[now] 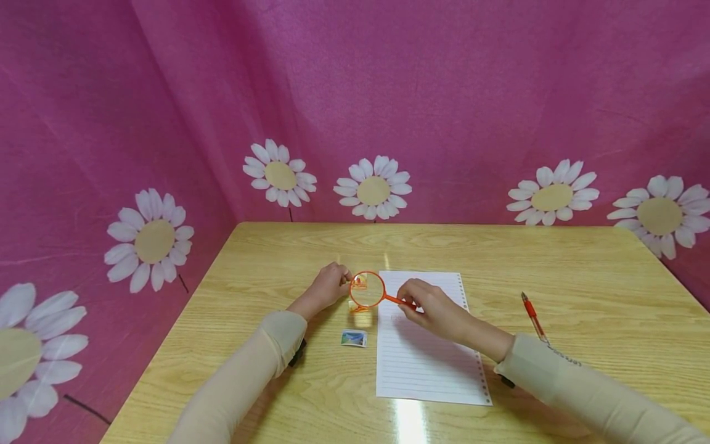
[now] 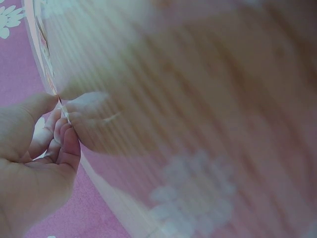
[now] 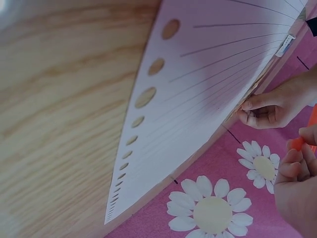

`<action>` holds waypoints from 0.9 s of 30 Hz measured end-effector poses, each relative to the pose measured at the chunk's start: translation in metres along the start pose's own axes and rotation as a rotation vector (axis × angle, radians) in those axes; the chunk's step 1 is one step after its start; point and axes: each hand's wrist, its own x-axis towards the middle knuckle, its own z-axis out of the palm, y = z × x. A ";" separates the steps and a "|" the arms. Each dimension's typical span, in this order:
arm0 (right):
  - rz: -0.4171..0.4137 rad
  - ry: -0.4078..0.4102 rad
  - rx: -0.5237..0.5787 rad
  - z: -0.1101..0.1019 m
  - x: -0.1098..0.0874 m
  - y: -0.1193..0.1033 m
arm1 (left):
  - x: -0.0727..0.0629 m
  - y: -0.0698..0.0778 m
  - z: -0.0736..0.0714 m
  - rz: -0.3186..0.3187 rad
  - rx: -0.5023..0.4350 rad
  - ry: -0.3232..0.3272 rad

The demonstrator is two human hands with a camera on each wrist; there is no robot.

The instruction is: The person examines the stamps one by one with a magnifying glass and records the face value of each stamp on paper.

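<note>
My right hand [image 1: 435, 308] grips the handle of an orange magnifying glass [image 1: 395, 300] over the left edge of a lined sheet of paper [image 1: 424, 370]. Its round lens is held above a small orange-and-yellow stamp [image 1: 360, 282], which shows through it. On the far left of the lens, my left hand [image 1: 330, 285] rests on the table with curled fingers, thumb and fingertips pinching at that stamp's edge. Another yellowish stamp [image 1: 355, 306] lies just below the lens. Nearer to me is a stamp with a blue-green picture [image 1: 354, 338]. In the right wrist view the orange handle [image 3: 297, 144] sits between thumb and fingers.
A red pen [image 1: 532, 313] lies on the wooden table [image 1: 599, 283] right of the paper, close to my right sleeve [image 1: 577, 382]. Punched holes run down the paper's right edge. Behind and to the left hangs a pink curtain [image 1: 444, 92] with white daisies.
</note>
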 end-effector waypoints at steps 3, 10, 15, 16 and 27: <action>-0.004 0.002 0.000 0.000 -0.001 0.001 | 0.000 0.000 0.000 0.001 -0.007 0.003; -0.002 0.001 0.000 -0.002 -0.002 0.002 | -0.002 0.002 -0.002 0.016 0.007 -0.007; -0.005 0.007 -0.001 -0.005 -0.004 0.003 | -0.001 0.001 -0.002 0.014 0.001 -0.010; -0.008 0.010 -0.002 -0.005 -0.004 0.003 | -0.001 0.001 -0.003 0.010 -0.003 -0.012; -0.010 0.012 -0.027 -0.009 -0.010 0.006 | -0.002 0.000 -0.002 -0.016 -0.003 -0.024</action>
